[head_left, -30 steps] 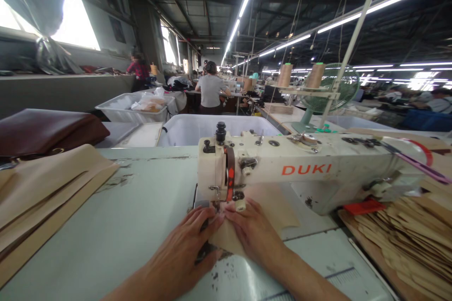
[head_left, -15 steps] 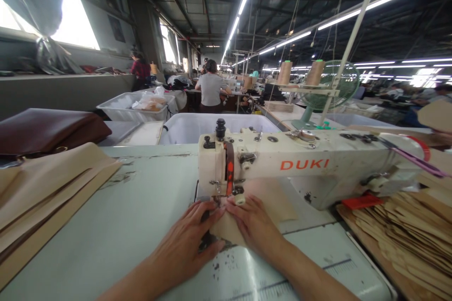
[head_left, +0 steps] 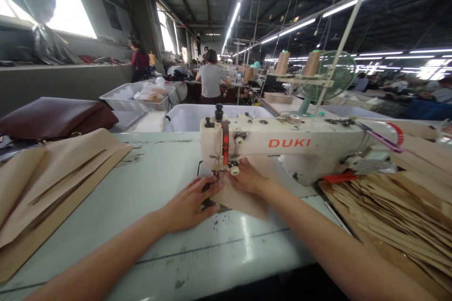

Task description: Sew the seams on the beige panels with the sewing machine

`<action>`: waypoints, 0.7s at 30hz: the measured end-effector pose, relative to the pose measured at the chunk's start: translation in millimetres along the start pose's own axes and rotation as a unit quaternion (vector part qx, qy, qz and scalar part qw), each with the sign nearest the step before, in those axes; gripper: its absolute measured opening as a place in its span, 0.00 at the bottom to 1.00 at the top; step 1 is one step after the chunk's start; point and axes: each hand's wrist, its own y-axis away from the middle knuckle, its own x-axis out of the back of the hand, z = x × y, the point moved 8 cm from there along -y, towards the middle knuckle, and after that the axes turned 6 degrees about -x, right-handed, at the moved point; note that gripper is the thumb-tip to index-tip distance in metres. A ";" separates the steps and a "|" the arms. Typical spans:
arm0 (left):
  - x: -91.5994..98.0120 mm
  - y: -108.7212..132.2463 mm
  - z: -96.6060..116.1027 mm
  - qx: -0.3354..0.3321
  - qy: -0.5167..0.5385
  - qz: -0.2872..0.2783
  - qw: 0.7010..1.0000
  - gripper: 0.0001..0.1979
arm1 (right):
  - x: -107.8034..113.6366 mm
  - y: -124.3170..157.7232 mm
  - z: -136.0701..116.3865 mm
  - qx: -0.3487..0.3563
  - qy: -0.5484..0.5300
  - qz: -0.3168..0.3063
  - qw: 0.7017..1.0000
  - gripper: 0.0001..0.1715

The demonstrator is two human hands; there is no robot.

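A white sewing machine [head_left: 293,143] lettered DUKI stands before me. A tan, leather-like sheet [head_left: 247,203] lies under its needle area, one corner sticking out towards me on the right. My left hand [head_left: 189,202] rests flat just left of the presser foot [head_left: 218,177], thumb and fingers apart, fingertips at the sheet's edge. On the sheet, right of the foot, lies my right hand [head_left: 249,177], thumb spread from the other fingers. Part of its fingers is hidden behind the machine's head, and the sheet runs back beneath the arm.
Folded tan pieces [head_left: 67,176] lie on the left, before a brown leather bag [head_left: 56,115]. A stack of tan cut pieces [head_left: 384,211] fills the board at right. A white bin [head_left: 190,112] stands behind the machine; thread cones [head_left: 282,62] and a green fan [head_left: 339,73] are beyond. A co-worker [head_left: 211,77] sits ahead.
The sheet has turned, its near corner now pointing right and towards me. My right hand has swung with it, its forearm reaching in more from the right. The view has shifted slightly.
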 end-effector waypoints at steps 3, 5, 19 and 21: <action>9.8 6.3 3.8 0.017 -0.005 0.013 1.000 0.23 | -1.2 2.7 -6.2 -0.021 0.031 -0.008 0.999 0.17; 16.3 10.5 4.5 0.036 -0.006 0.032 0.999 0.19 | -0.8 14.1 -13.6 -0.056 0.047 -0.001 0.997 0.19; 0.0 7.7 8.1 -0.017 -0.030 0.034 0.999 0.26 | -28.6 57.8 -38.2 -0.096 -0.051 0.045 0.993 0.30; 0.5 9.2 8.9 -0.022 -0.033 0.030 0.999 0.26 | -31.9 59.1 -39.3 -0.104 -0.065 0.054 0.991 0.30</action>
